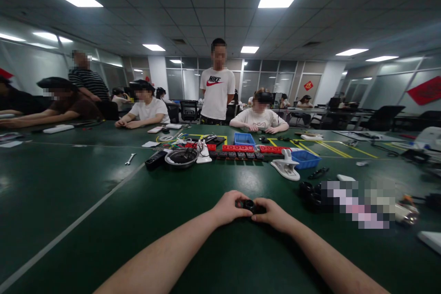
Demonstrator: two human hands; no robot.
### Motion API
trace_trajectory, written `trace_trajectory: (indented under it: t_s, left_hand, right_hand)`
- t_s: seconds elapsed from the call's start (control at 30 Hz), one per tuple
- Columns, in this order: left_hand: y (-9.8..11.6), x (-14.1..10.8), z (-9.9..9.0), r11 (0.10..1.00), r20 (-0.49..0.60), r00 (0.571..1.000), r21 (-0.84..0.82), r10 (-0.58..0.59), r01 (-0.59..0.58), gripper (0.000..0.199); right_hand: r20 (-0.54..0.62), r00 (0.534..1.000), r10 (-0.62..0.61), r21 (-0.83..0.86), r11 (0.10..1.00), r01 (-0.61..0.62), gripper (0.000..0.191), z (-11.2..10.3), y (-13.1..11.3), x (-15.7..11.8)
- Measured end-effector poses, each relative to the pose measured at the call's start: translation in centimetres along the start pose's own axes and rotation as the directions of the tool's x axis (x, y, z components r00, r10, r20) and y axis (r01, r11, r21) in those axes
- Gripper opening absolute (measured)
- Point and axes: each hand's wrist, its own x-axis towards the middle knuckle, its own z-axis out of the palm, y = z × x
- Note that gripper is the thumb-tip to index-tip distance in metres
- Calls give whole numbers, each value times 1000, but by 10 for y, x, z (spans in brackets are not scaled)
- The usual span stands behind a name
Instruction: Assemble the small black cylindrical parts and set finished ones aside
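A small black object with a round, ring-like part (248,205) is held between my two hands, low over the green table (165,248). My left hand (230,206) grips its left side, thumb below and fingers above. From the right, my right hand (270,214) pinches its other side, fingers curled. Fingers hide parts of the object, and its exact kind is too small to tell.
Ahead lie red power strips (237,148), a round dark pan (181,158), a white clip stand (286,165), blue trays (306,159) and a wrench (130,159). Black items (312,193) sit to the right. Several people are around the table, one standing opposite (217,92).
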Motion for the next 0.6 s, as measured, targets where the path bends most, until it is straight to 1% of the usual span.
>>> trace_trajectory:
  t_s: [0.1,0.17,0.23,0.33,0.37,0.43,0.53,0.6]
  left_hand:
    - [1,0,4,998,-67,997,44,-41,44,37]
    - [2,0,8,993,-119,990,73,-80,89,37]
    - [3,0,11,986,-176,977,96,-119,138,35]
    - [5,0,13,975,-235,960,122,-154,186,35]
    - [5,0,13,975,-236,960,126,-152,185,34]
    - [3,0,11,982,-200,972,119,-123,149,33]
    - [0,2,6,995,-93,994,80,-57,65,32]
    - [-2,2,4,998,-39,999,47,-31,33,33]
  right_hand:
    - [-112,993,22,-130,991,-36,23,7,5,3]
    - [-198,980,34,-258,962,-86,26,14,6,6]
    - [-278,960,29,-398,906,-143,27,21,5,7]
    - [-336,942,8,-537,820,-198,29,27,-2,6]
    - [-339,941,6,-548,811,-203,31,27,-4,5]
    - [-315,949,-7,-515,841,-165,35,25,-4,3]
    - [-231,969,-90,-369,930,-1,48,18,1,0]
    - [-163,977,-139,-279,956,89,54,12,6,0]
